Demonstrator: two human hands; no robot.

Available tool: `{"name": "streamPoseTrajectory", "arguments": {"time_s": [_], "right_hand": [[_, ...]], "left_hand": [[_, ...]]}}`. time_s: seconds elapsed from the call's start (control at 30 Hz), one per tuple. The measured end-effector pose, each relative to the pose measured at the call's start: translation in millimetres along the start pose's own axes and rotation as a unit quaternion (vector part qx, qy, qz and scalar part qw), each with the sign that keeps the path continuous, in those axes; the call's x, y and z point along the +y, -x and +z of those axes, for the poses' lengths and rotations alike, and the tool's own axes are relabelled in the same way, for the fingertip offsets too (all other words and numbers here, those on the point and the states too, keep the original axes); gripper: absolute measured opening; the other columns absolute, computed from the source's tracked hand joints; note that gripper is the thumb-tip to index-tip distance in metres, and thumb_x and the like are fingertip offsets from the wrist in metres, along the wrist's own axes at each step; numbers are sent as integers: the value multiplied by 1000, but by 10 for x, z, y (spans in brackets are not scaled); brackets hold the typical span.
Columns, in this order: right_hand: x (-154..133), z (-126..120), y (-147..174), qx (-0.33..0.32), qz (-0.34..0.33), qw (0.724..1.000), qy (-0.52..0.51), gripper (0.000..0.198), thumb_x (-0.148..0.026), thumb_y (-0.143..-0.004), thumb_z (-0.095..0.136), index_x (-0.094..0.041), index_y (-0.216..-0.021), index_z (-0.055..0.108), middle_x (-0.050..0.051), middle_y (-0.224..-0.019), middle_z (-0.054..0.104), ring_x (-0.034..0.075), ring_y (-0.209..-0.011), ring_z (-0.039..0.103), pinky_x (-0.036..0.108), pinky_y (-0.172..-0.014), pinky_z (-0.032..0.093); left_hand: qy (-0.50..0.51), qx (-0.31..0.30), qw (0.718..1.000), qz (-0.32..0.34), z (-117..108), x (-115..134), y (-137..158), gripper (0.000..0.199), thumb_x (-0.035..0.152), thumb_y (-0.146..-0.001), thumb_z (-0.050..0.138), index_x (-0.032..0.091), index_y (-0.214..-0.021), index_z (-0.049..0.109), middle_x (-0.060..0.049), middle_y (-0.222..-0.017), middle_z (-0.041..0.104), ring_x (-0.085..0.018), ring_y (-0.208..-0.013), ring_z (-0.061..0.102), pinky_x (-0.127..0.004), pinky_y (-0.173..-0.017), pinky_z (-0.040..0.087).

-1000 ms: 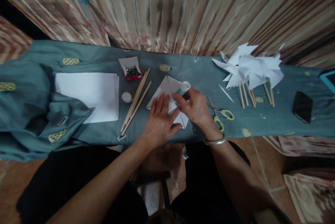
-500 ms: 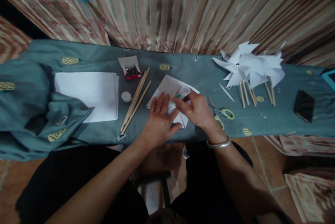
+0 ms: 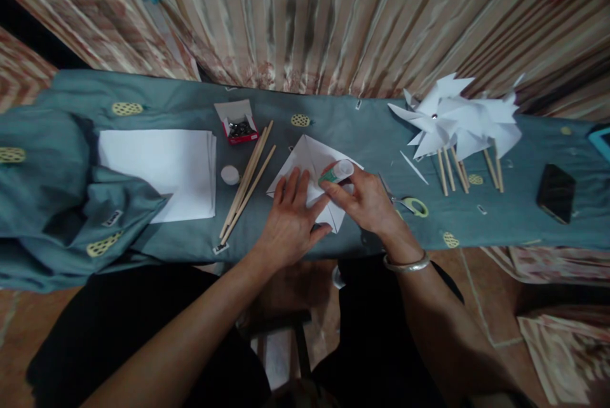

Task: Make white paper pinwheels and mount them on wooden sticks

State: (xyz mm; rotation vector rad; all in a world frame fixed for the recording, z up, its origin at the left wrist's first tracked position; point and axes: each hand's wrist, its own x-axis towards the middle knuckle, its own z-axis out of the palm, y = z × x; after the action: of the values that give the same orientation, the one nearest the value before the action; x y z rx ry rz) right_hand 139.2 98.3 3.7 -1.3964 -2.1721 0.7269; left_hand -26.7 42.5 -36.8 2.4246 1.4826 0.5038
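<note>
My left hand (image 3: pixel 295 220) lies flat with its fingers spread on a white paper square (image 3: pixel 299 157), which has diagonal creases or cuts and is partly covered by both hands. In my right hand (image 3: pixel 365 201) is a glue stick (image 3: pixel 339 171) with a green label, held tilted over the paper. The glue stick's lower end is hidden behind my fingers. A white round cap (image 3: pixel 230 175) sits to the left, beside several wooden sticks (image 3: pixel 248 182). Just right of my right hand are scissors (image 3: pixel 414 206) with light green handles, partly covered by it.
A red-and-white box of metal pins (image 3: pixel 241 129) stands open behind the sticks. Left is a stack of white paper (image 3: pixel 159 170) under a fold of cloth. White paper pinwheels (image 3: pixel 457 115) on sticks lie at right, near a paper strip (image 3: pixel 413 168) and a dark phone (image 3: pixel 556 193).
My right hand has shifted slightly to the right with the glue stick, which now leans more, and it covers more of the scissors. My left hand has stayed in place.
</note>
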Motion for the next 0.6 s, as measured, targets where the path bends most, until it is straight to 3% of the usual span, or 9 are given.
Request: {"name": "streamPoseTrajectory", "arguments": {"time_s": [0.6], "right_hand": [[100, -24, -2, 14, -9, 1000, -15, 22, -39, -88, 58, -18, -95, 63, 5, -83, 68, 19, -74, 63, 31, -68, 47]], "left_hand": [[-8, -6, 1000, -4, -22, 8, -4, 59, 45, -82, 65, 23, -135, 52, -20, -152, 32, -45, -143, 21, -63, -111, 24]]}}
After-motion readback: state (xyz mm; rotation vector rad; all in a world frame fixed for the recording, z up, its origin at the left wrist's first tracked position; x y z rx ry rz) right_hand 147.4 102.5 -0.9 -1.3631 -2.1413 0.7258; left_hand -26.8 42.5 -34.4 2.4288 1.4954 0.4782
